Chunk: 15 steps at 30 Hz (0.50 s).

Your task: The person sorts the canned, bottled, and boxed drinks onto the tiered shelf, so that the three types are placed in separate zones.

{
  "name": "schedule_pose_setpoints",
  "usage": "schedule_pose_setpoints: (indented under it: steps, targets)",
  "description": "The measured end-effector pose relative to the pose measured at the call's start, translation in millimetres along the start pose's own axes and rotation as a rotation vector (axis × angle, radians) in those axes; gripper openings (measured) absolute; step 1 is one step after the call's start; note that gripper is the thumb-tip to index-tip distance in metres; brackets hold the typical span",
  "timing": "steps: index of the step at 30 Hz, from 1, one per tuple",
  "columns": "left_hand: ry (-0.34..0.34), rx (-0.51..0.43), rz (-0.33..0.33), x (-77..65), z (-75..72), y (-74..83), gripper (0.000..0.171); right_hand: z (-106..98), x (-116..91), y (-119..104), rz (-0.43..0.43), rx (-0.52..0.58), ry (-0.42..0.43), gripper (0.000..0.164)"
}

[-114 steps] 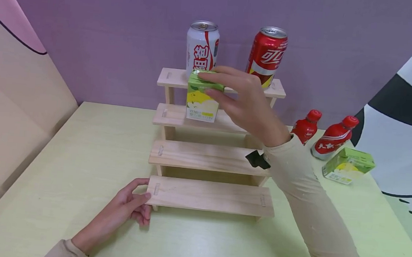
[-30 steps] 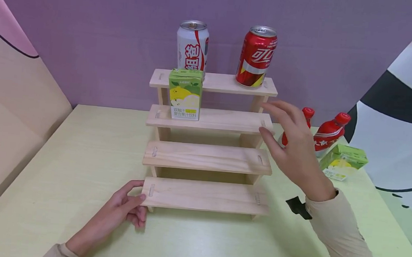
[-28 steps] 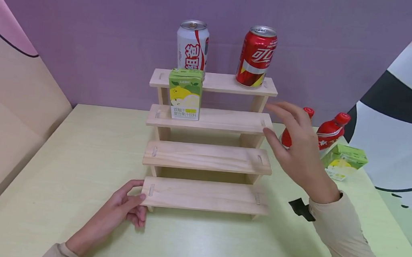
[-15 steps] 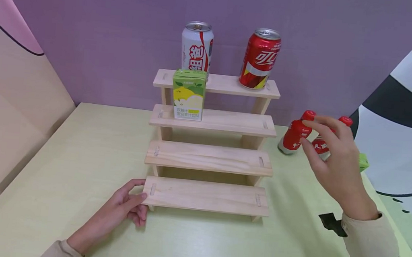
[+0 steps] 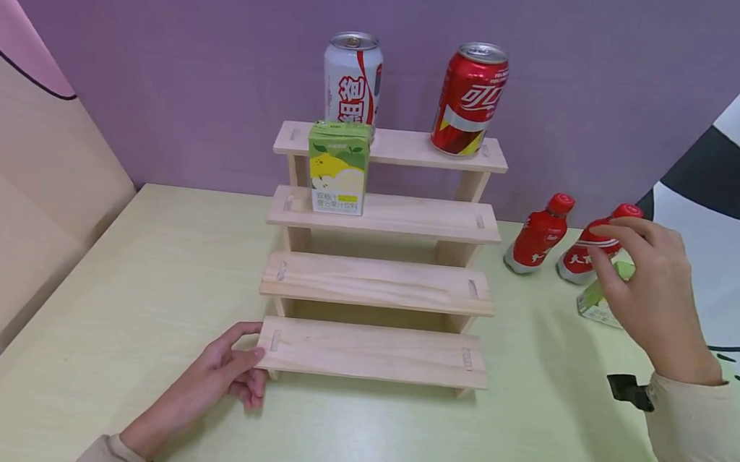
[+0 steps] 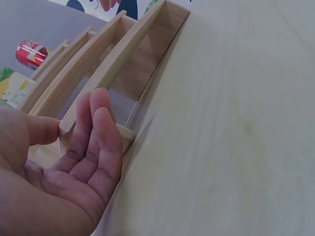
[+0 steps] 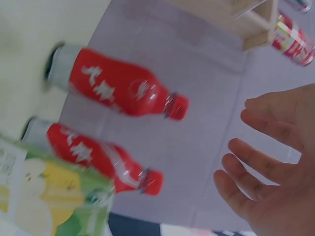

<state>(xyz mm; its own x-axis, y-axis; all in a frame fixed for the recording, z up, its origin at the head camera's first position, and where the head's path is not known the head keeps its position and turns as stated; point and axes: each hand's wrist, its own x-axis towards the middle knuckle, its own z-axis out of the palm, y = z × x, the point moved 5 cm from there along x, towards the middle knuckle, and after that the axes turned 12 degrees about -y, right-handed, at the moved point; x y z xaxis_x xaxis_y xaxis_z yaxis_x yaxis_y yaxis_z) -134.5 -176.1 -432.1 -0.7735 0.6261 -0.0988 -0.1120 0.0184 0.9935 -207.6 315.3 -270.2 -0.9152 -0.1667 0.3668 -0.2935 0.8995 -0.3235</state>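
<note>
My left hand (image 5: 222, 368) grips the left end of the lowest board of a four-step wooden display rack (image 5: 373, 351), thumb on the board's edge in the left wrist view. My right hand (image 5: 655, 290) hovers at the right, holding nothing, its thumb and fingers apart. It partly covers a green juice box (image 5: 597, 307) on the table and overlaps one red bottle (image 5: 580, 256). Another red bottle (image 5: 539, 233) stands to its left. A second green juice box (image 5: 338, 174) stands upright on the rack's second step from the top, towards the left.
On the top step stand a white can (image 5: 351, 77), partly behind the juice box, and a red cola can (image 5: 471, 101) at the right. A purple backdrop (image 5: 224, 89) rises behind the table (image 5: 75, 324). Printed panels flank both sides.
The right hand has let go of the juice box on the second step from the top. It has moved right, past the bottles, to the other juice box. The left hand keeps its hold.
</note>
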Motion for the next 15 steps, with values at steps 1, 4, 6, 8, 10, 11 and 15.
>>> schedule_pose_setpoints:
  steps: [1,4,6,8,10,11,15]
  targets:
    - [0.001,0.000,-0.001,-0.3,0.2,0.1,0.048,0,0,5,0.023,-0.003,-0.017,0.034]
    - [0.008,-0.002,-0.007,-1.0,0.5,0.1,0.048,2,2,20,0.069,-0.013,-0.061,0.035]
    - [0.012,-0.003,-0.010,-1.2,0.6,0.0,0.048,4,3,30,0.088,-0.020,-0.086,0.035]
    - [0.011,-0.004,-0.012,-1.0,0.9,-0.1,0.047,7,4,39,0.115,-0.025,-0.119,0.035]
    - [0.004,-0.004,-0.012,-0.4,1.6,-0.1,0.047,10,4,50,0.142,-0.027,-0.159,0.034]
    - [0.001,-0.003,-0.012,-0.1,2.0,0.0,0.047,12,4,55,0.159,-0.026,-0.182,0.034]
    - [-0.006,0.001,-0.016,0.8,3.0,0.7,0.045,17,2,74,0.203,-0.033,-0.251,0.034]
